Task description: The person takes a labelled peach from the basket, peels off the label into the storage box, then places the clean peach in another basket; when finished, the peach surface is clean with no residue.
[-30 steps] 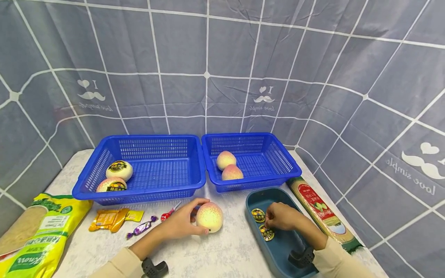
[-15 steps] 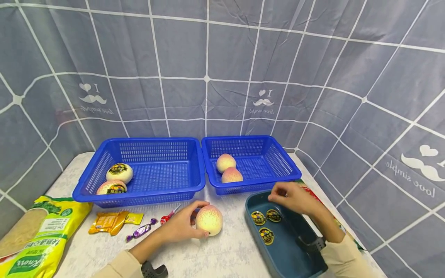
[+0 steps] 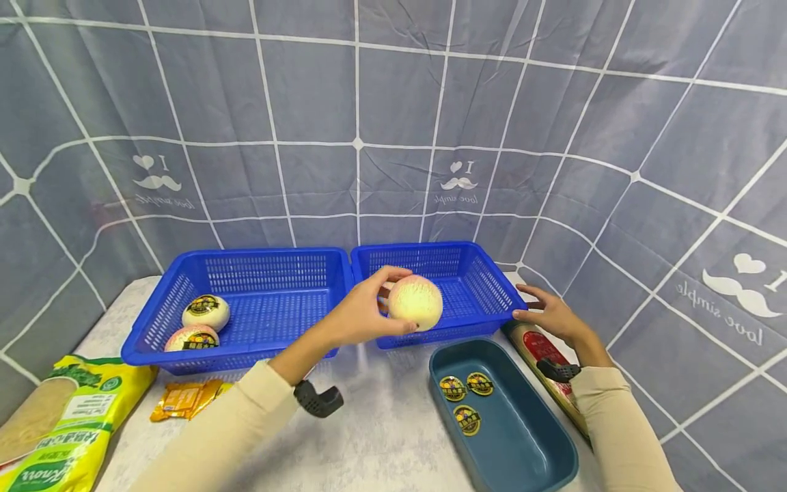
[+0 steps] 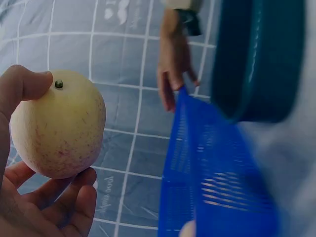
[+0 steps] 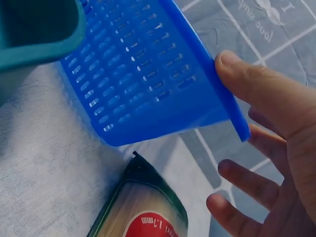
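Note:
My left hand (image 3: 363, 311) holds a pale yellow peach (image 3: 415, 303) with a pink blush, up in front of the right blue basket (image 3: 424, 335). In the left wrist view, the thumb lies by the stem of the peach (image 4: 59, 126) and the fingers curl beneath it. At the basket's right front corner, my right hand (image 3: 544, 314) has its thumb on one side of the rim and its index finger on the other, as the right wrist view shows. Three round black-and-gold stickers (image 3: 467, 419) lie in the teal tray (image 3: 522, 424) below.
The left blue basket (image 3: 283, 307) contains two stickered peaches (image 3: 205, 312). At the far left lies a yellow food bag (image 3: 80, 417), with orange-wrapped snacks (image 3: 178, 400) beside it. A long pasta pack (image 3: 544, 345) lies right of the tray, partly under the right arm.
My left hand has lifted the peach off the table and carried it forward and right to the right basket. My right hand has left the teal tray and gone to the basket's corner.

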The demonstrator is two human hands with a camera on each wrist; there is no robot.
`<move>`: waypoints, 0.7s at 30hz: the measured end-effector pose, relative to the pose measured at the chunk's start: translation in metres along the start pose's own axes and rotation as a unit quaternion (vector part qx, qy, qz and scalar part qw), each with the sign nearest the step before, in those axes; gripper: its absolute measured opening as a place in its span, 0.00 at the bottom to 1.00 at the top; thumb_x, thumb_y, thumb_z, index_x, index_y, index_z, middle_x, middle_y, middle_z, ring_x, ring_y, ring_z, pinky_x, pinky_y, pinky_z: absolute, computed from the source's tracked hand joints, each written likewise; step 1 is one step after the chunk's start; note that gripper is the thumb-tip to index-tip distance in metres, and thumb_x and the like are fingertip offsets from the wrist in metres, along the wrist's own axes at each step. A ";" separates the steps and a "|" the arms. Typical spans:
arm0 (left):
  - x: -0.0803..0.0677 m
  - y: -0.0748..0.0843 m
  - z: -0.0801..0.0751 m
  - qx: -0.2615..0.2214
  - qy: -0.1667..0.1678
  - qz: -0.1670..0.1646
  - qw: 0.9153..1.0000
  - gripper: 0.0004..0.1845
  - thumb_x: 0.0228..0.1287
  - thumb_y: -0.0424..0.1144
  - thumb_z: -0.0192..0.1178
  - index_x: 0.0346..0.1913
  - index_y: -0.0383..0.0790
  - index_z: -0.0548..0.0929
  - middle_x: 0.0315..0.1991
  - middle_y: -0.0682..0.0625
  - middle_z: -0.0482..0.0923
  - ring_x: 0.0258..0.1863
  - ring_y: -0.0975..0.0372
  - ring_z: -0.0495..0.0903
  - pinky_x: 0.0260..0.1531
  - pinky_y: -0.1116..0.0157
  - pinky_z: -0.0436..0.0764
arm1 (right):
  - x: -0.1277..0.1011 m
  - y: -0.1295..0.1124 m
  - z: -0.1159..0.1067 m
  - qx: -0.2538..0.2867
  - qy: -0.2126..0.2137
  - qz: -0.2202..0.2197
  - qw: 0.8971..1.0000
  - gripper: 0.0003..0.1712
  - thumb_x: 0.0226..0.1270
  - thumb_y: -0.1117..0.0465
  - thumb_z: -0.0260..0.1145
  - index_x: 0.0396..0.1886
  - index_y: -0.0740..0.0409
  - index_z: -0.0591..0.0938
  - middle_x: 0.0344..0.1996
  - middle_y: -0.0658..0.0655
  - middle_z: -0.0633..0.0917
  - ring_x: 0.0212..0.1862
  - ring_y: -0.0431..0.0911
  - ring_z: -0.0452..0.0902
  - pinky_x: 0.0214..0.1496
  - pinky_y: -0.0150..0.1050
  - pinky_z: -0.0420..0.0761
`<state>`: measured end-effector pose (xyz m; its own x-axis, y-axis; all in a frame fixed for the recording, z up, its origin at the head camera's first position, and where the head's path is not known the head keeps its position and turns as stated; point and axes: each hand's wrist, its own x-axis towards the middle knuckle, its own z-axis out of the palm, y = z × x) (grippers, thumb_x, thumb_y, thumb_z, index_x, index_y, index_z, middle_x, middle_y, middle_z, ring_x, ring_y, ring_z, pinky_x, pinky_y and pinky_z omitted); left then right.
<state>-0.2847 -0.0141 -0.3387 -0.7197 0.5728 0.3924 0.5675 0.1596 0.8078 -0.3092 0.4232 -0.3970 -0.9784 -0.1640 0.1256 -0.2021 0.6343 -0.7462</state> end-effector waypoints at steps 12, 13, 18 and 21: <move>0.110 -0.043 0.048 0.060 -0.021 -0.085 0.994 0.38 0.53 0.42 0.77 0.65 0.39 0.71 0.54 0.44 0.78 0.48 0.56 0.80 0.47 0.63 0.81 | 0.003 0.019 -0.001 0.021 0.006 -0.026 0.999 0.34 0.70 0.61 0.69 0.72 0.66 0.71 0.74 0.67 0.64 0.61 0.67 0.72 0.48 0.30 0.80; 0.113 -0.048 0.052 0.061 -0.030 -0.098 0.993 0.37 0.53 0.42 0.77 0.65 0.38 0.71 0.54 0.43 0.78 0.48 0.56 0.80 0.48 0.63 0.81 | 0.003 0.020 0.000 0.023 0.003 -0.026 0.999 0.34 0.71 0.61 0.69 0.72 0.66 0.71 0.74 0.67 0.64 0.61 0.66 0.73 0.48 0.30 0.80; 0.123 -0.066 0.065 0.111 -0.092 -0.138 0.980 0.35 0.53 0.41 0.76 0.62 0.38 0.71 0.50 0.45 0.80 0.47 0.55 0.80 0.49 0.62 0.79 | 0.005 0.022 0.003 0.047 0.002 -0.028 0.999 0.33 0.70 0.63 0.70 0.71 0.68 0.72 0.73 0.67 0.65 0.56 0.54 0.79 0.49 0.31 0.82; 0.126 -0.070 0.069 0.154 -0.123 -0.155 0.968 0.33 0.53 0.42 0.76 0.60 0.38 0.73 0.47 0.47 0.80 0.46 0.57 0.79 0.49 0.64 0.78 | 0.005 0.019 0.005 0.066 0.002 -0.028 0.997 0.33 0.69 0.65 0.70 0.70 0.69 0.71 0.73 0.68 0.64 0.52 0.44 0.81 0.48 0.31 0.82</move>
<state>-0.3878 0.1024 -0.3764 -0.7795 0.6263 0.0045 0.4587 0.5660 0.6850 -0.3177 0.4308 -0.4135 -0.9657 -0.1942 0.1722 -0.2501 0.5191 -0.8173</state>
